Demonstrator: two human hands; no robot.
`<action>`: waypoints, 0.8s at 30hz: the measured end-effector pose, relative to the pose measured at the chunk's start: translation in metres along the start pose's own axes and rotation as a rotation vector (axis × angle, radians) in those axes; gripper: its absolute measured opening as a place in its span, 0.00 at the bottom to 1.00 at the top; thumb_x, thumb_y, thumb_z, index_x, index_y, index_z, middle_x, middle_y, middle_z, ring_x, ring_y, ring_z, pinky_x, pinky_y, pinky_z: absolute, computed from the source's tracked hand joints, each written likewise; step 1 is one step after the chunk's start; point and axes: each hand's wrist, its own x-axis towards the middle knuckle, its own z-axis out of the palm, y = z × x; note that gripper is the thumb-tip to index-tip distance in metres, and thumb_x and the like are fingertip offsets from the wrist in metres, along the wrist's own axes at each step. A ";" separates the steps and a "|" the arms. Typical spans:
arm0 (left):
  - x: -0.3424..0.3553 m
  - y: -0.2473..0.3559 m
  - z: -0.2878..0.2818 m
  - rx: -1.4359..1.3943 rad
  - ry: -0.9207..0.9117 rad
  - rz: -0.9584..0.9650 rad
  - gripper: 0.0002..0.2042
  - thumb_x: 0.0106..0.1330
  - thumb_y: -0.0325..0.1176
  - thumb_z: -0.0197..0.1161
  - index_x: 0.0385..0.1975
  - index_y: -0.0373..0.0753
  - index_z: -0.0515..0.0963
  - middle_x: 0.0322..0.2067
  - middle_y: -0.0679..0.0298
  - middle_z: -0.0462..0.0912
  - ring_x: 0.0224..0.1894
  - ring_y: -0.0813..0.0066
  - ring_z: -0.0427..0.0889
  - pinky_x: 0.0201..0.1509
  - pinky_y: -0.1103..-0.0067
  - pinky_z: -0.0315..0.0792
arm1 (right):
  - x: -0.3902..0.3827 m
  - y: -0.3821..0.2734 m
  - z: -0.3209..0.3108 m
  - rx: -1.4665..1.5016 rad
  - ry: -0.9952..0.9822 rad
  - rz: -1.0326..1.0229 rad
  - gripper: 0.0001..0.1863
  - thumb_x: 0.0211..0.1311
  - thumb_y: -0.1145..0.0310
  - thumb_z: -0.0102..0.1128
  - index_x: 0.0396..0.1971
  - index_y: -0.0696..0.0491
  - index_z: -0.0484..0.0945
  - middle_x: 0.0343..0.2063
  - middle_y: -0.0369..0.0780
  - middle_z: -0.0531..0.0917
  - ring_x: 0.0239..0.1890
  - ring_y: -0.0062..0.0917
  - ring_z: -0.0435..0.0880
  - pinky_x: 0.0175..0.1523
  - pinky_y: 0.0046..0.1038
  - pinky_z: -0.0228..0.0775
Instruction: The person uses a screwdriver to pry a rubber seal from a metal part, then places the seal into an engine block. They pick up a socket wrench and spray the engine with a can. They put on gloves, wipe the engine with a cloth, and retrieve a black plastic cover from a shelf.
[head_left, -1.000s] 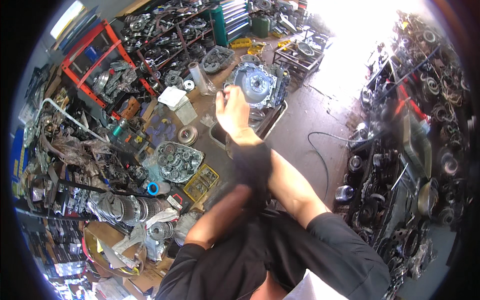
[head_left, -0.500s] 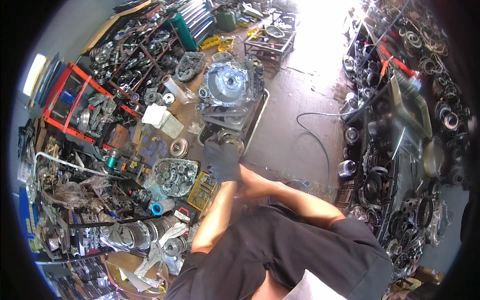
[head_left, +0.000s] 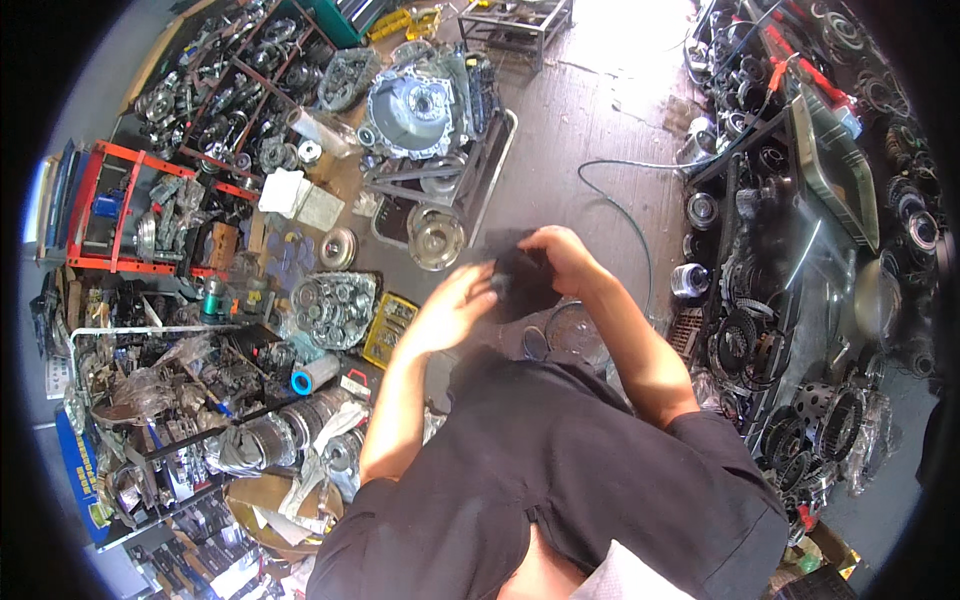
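A dark grey work glove (head_left: 527, 285), limp and smeared by motion, hangs in front of my lap. My right hand (head_left: 568, 258) grips it at its upper edge with bent fingers. Beside it, my left hand (head_left: 452, 312) is bare, its fingers stretched toward the glove and partly blurred; whether they touch it I cannot tell. Just beyond my left fingers a round metal torque converter (head_left: 437, 240) lies on a black tray. Farther off, a large silver gearbox housing (head_left: 408, 110) rests on a metal frame (head_left: 420, 187).
On the left are an opened gear case (head_left: 338, 310), a yellow parts tray (head_left: 390, 332), a round metal disc (head_left: 337, 248) and a red rack (head_left: 135, 262). A dark hose (head_left: 640, 225) curves over the floor. Shelves with several gear parts line the right, below a metal pan (head_left: 835, 165).
The dark glove has come off my left hand and is now in my right. Both hands have drawn apart and away from the torque converter; the view has shifted.
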 end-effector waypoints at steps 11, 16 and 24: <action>0.133 0.042 -0.021 0.135 0.183 0.065 0.20 0.60 0.22 0.68 0.54 0.34 0.77 0.48 0.56 0.85 0.53 0.66 0.83 0.58 0.73 0.75 | 0.026 -0.081 -0.019 0.153 -0.161 0.142 0.15 0.61 0.66 0.58 0.42 0.61 0.82 0.36 0.44 0.87 0.35 0.34 0.87 0.43 0.37 0.81; 0.227 0.026 -0.069 -0.319 0.197 0.116 0.06 0.62 0.20 0.64 0.37 0.35 0.79 0.33 0.67 0.85 0.36 0.81 0.81 0.42 0.82 0.74 | 0.051 -0.123 -0.072 -0.531 0.033 -0.243 0.18 0.54 0.83 0.64 0.48 0.62 0.82 0.38 0.38 0.88 0.40 0.24 0.85 0.52 0.25 0.76; 0.325 0.043 -0.104 -0.845 0.210 0.068 0.05 0.62 0.17 0.60 0.34 0.35 0.79 0.30 0.65 0.84 0.31 0.81 0.81 0.36 0.85 0.74 | 0.119 -0.191 -0.120 -0.929 1.043 -0.706 0.09 0.51 0.84 0.57 0.34 0.59 0.78 0.32 0.45 0.85 0.32 0.30 0.85 0.43 0.32 0.78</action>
